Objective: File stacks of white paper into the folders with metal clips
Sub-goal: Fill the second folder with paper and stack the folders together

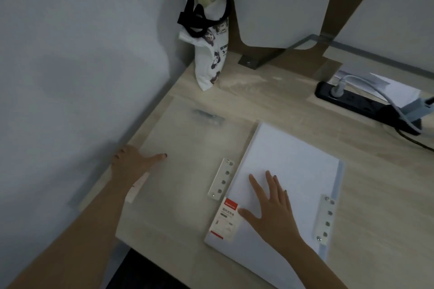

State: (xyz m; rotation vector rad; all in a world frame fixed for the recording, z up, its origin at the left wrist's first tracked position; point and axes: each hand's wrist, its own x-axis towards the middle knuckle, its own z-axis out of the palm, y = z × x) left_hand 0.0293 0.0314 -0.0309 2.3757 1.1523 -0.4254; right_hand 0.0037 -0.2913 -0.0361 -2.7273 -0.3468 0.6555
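Paper stack (288,159), right hand (270,209) flat atop

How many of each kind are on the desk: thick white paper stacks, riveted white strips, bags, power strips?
Thick white paper stacks: 1
Riveted white strips: 2
Bags: 1
Power strips: 1
Total: 5

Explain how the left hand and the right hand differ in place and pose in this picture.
The left hand rests at the left edge of the clear folder cover, while the right hand lies on the white paper stack. The left hand stretches one finger across the cover; the right hand spreads all its fingers flat. Both hands are open, grip nothing, and have dark nails.
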